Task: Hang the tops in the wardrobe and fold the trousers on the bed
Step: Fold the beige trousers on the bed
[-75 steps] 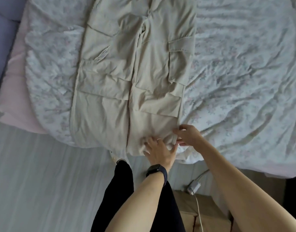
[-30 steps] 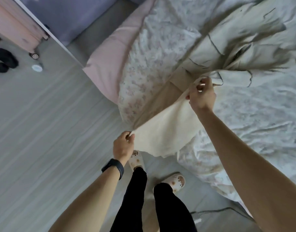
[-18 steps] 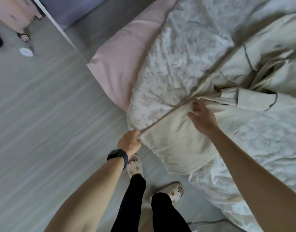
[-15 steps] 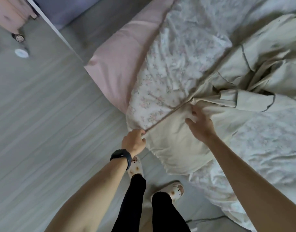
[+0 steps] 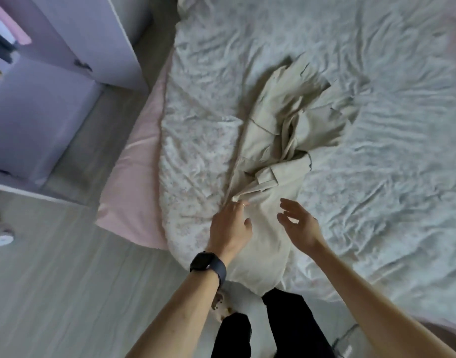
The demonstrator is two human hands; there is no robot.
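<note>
Trousers (image 5: 270, 140): beige, rumpled, lay on bed (image 5: 389, 164), one end draped over the near edge.
Left hand (image 5: 229, 228): fingers reached onto a trouser fold, thumb apart, tips hidden; grip could not be told.
Right hand (image 5: 299, 223): fingers spread, over trousers, held nothing.

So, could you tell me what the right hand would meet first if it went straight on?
Probably the beige trousers: the right hand is open, its fingers aimed toward the pocket flap just ahead on the bed. How far above the cloth it hovers is unclear.
</note>
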